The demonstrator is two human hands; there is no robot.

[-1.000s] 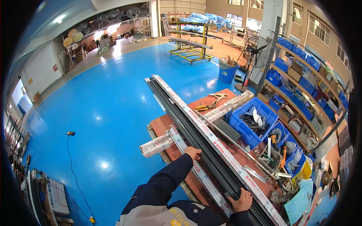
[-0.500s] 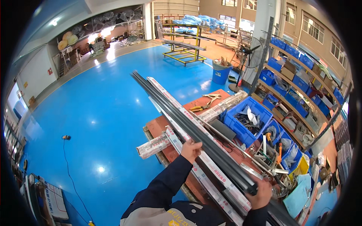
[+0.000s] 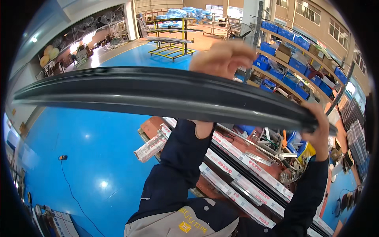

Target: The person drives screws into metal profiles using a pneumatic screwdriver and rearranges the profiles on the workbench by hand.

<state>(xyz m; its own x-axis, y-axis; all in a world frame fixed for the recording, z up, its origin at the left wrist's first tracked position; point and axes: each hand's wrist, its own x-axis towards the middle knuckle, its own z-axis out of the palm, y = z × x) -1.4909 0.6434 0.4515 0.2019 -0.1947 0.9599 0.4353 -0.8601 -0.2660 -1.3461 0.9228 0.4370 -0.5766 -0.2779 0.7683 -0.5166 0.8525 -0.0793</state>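
A long dark grey profile (image 3: 158,93), apparently a metal bar with grooves along its length, is held up in front of me, stretching from far left to right. My right hand (image 3: 319,128) grips its right end. My left forearm passes behind it, and my left hand (image 3: 223,59) shows over its upper edge with fingers bent round it, blurred by motion; the palm is partly hidden. Below lie several dark bars with white printed film (image 3: 233,170) on the red-brown workbench (image 3: 152,126).
A short wrapped bar (image 3: 150,148) juts from the bench's left side. Tools and blue bins (image 3: 294,142) crowd its right. Shelving with blue boxes (image 3: 292,75) stands behind. A yellow and black rack (image 3: 171,41) is farther back. A cable (image 3: 73,189) crosses the blue floor.
The dark profile has been lifted off the bench and swung from slanting away to lying crosswise before me. Both hands have risen with it, and the view has shifted to the right.
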